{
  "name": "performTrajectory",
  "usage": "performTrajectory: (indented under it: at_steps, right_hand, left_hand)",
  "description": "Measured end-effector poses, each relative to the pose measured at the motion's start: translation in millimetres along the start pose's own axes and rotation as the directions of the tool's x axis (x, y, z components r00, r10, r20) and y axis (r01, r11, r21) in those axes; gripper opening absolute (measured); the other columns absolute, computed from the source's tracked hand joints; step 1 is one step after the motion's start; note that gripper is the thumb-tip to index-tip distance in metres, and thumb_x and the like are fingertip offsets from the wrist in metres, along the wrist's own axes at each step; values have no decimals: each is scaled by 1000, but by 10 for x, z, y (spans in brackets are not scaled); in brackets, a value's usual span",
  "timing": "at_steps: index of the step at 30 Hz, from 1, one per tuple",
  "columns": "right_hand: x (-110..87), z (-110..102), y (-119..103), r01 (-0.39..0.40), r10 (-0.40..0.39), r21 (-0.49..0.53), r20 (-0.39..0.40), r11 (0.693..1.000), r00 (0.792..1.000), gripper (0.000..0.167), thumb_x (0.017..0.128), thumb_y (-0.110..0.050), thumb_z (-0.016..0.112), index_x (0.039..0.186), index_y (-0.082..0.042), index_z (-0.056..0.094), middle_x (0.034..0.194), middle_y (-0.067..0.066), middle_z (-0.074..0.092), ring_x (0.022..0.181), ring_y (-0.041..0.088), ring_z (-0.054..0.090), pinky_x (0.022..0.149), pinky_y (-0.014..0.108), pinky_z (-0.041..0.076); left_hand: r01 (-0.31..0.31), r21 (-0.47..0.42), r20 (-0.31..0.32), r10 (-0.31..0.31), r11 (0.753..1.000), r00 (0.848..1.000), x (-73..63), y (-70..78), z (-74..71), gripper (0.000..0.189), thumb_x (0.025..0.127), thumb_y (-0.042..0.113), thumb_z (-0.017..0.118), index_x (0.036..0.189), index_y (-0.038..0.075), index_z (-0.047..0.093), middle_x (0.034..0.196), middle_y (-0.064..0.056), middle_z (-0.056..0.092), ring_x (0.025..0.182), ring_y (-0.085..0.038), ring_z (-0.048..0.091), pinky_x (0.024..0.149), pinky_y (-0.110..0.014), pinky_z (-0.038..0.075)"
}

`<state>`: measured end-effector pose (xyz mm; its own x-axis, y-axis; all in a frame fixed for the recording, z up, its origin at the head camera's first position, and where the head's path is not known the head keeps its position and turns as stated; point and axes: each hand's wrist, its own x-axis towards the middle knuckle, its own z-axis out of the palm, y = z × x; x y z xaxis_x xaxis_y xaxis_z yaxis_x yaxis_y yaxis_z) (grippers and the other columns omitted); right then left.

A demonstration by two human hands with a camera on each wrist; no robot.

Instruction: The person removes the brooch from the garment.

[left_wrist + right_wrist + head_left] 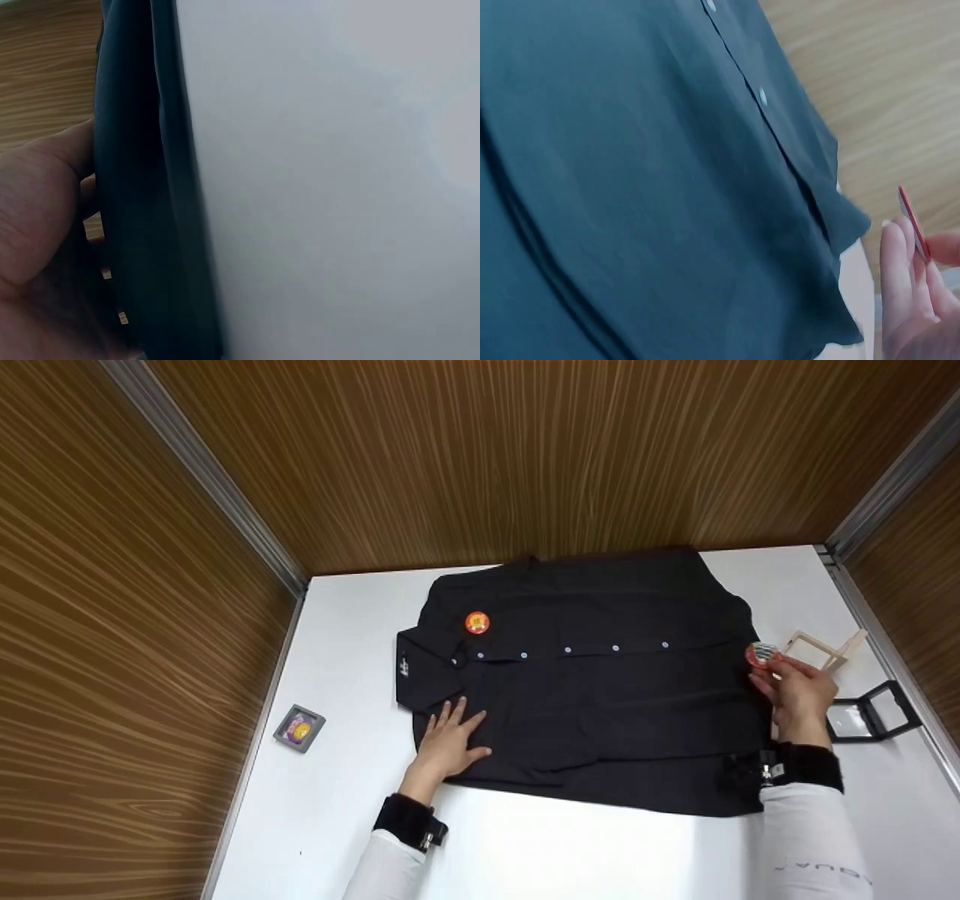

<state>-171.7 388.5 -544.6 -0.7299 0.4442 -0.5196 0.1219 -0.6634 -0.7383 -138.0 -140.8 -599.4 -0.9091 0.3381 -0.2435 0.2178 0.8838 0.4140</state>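
Observation:
A black button-up shirt lies spread on the white table, collar toward the left. On its chest near the collar sits a round orange-red badge. My left hand rests on the shirt just below the collar, fingers spread; the left wrist view shows that hand against the dark cloth. Over by the hem, my right hand pinches a second round badge, red-edged with a striped face. The right wrist view shows this badge edge-on between thumb and fingers.
Left of the shirt lies a small grey frame with a purple and yellow piece inside. Behind the right hand are a light wooden frame stand and an open black frame. Wood-grain panels wall the table in.

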Motion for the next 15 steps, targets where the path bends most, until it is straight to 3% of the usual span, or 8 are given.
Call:
performTrajectory:
  at_steps: [6,11,15]
  right_hand:
    - [216,-99,-142,-72,85,95,-137,993,987,16,94,13,64,94,-3,61,69,10,70,53,26,74,53,34,63]
    - [367,-103,-245,-95,118,148,-156,984,981,20,95,12,64,99,-7,59,65,12,71,53,25,73,50,34,62]
    - [446,-109,-324,-116,139,155,-147,981,979,35,95,15,62,113,-14,54,65,13,71,52,25,73,49,35,62]
  left_hand:
    - [-1,-3,2,1,1000,1000,0,-8,8,69,95,45,73,155,16,52,170,-23,27,159,-48,21,127,-66,21]
    - [-2,-18,6,3,1000,1000,10,-17,3,69,96,43,73,155,17,52,171,-23,26,159,-47,19,128,-64,20]
    - [-7,-30,6,7,1000,1000,11,-17,3,69,96,42,74,155,16,52,171,-22,26,160,-47,19,129,-64,20]
